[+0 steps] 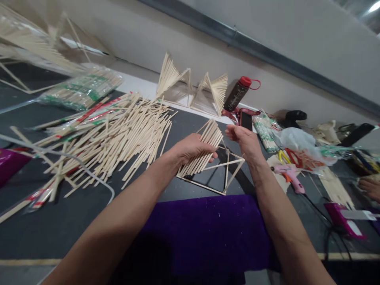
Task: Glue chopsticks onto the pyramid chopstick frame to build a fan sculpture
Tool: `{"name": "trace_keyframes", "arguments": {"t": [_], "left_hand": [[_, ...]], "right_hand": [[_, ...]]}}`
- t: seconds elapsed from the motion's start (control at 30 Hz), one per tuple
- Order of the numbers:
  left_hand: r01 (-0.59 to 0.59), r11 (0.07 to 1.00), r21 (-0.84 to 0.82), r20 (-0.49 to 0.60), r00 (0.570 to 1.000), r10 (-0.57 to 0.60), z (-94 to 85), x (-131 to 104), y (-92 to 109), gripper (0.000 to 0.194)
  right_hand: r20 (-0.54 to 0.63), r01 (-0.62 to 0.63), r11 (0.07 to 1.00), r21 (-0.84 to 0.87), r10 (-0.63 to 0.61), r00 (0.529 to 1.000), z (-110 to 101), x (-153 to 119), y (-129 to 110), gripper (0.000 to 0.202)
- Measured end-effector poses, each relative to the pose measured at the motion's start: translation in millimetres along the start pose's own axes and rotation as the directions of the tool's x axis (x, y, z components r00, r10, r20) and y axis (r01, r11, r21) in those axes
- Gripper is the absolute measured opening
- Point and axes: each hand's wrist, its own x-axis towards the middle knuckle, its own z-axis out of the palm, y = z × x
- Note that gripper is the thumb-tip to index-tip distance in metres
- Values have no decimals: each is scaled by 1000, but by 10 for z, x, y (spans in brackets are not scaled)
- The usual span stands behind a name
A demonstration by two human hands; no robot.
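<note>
The left hand (pixel 192 149) grips the slatted side of a pale, angular wooden-stick frame (pixel 198 163) over the dark grey table (pixel 35 233), near a purple cloth (pixel 208 233). The right hand (pixel 246 142) hovers beside, fingers curled; whether holding anything, I cannot tell. Bare tabletop separates frame from heaped pale wooden sticks (pixel 139 132).

We hold a row of slanting sticks (pixel 198 164) in our left hand (pixel 192 147), with a stick frame (pixel 226 174) right by it; our right hand (pixel 246 141) is up on the right, fingers bent; a big messy pile of sticks (pixel 127 134) lies on the left; two twisty stick shapes (pixel 170 79) and a bottle (pixel 236 95) stand far back; a pink glue gun (pixel 292 178) lies on the right; purple cloth (pixel 208 229) is near us.
</note>
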Motion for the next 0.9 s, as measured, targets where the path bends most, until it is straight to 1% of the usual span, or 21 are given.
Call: {"name": "trace_keyframes", "arguments": {"t": [0.07,0.13,0.23,0.33,0.4,0.47,0.53,0.63,0.7,0.77,0.87,0.9], "left_hand": [[16,1000,-4,13,1000,-16,-31,0,18,26],[20,1000,7,5,1000,-20,-53,-12,32,28],[-10,1000,15,-6,1000,10,-77,-42,44,27],[-48,999,19,-2,999,48,-122,-76,47,28],[-69,997,27,-2,998,69,-167,-102,54,30],[-90,995,40,-11,996,91,-214,-131,70,31],[-103,993,65,-25,994,105,-251,-158,96,31],[-106,987,118,-37,993,111,-267,-192,140,33],[-99,982,158,-50,993,108,-256,-208,168,34],[-80,976,204,-72,993,97,-237,-209,197,36],[-27,961,276,-121,991,63,-202,-160,243,38],[7,959,284,-136,990,33,-187,-134,257,39]], "right_hand": [[-40,29,996,-80,-32,999,-69,-22,-100,29],[-41,43,985,-169,-50,998,-109,-58,-153,29],[6,70,955,-290,-72,997,-98,-112,-141,30],[77,132,911,-390,-110,991,-51,-140,-105,33],[95,179,885,-431,-153,984,-42,-142,-110,30],[67,204,869,-451,-195,979,-73,-139,-140,26],[17,204,865,-459,-221,975,-148,-147,-183,22],[-38,170,862,-478,-213,976,-330,-219,-260,18],[-61,136,850,-509,-194,979,-503,-324,-329,18],[-100,97,832,-547,-180,979,-726,-478,-409,19],[-213,8,821,-570,-157,964,-1130,-784,-514,22],[-253,-32,827,-562,-135,958,-1269,-900,-532,23]]}}
